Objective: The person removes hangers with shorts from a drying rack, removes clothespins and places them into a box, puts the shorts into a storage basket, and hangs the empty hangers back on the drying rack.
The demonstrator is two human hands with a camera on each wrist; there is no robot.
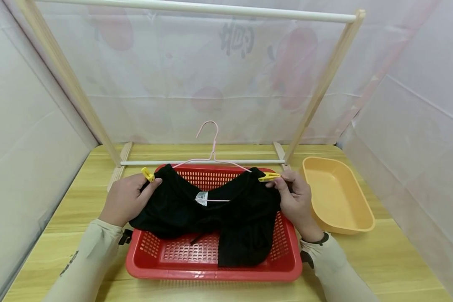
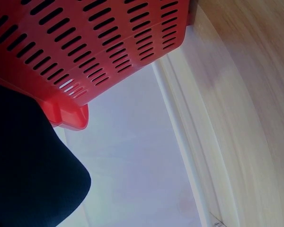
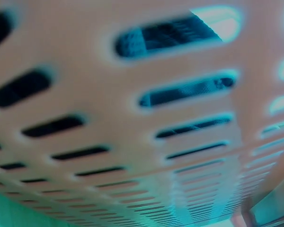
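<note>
A black garment (image 1: 196, 214) with a white label (image 1: 201, 198) hangs spread on a pink wire hanger (image 1: 214, 147) over a red slotted basket (image 1: 211, 274). My left hand (image 1: 126, 199) grips the garment's left upper corner, thumb in front, beside a yellow clothespin (image 1: 148, 174). Thumb and fingers of my right hand (image 1: 297, 197) pinch a second yellow clothespin (image 1: 269, 177) at the right upper corner. In the left wrist view, dark cloth (image 2: 33, 165) hangs beside the basket wall (image 2: 104, 33). Only the basket's slotted side (image 3: 118, 104) fills most of the right wrist view; neither hand shows there.
A wooden rack with a white top bar (image 1: 196, 9) and a lower bar (image 1: 154, 162) stands behind the basket. At the right, a yellow tray (image 1: 339, 228) lies on the wood-grain table (image 1: 396, 260). Pale printed cloth (image 1: 226, 71) encloses the back and sides.
</note>
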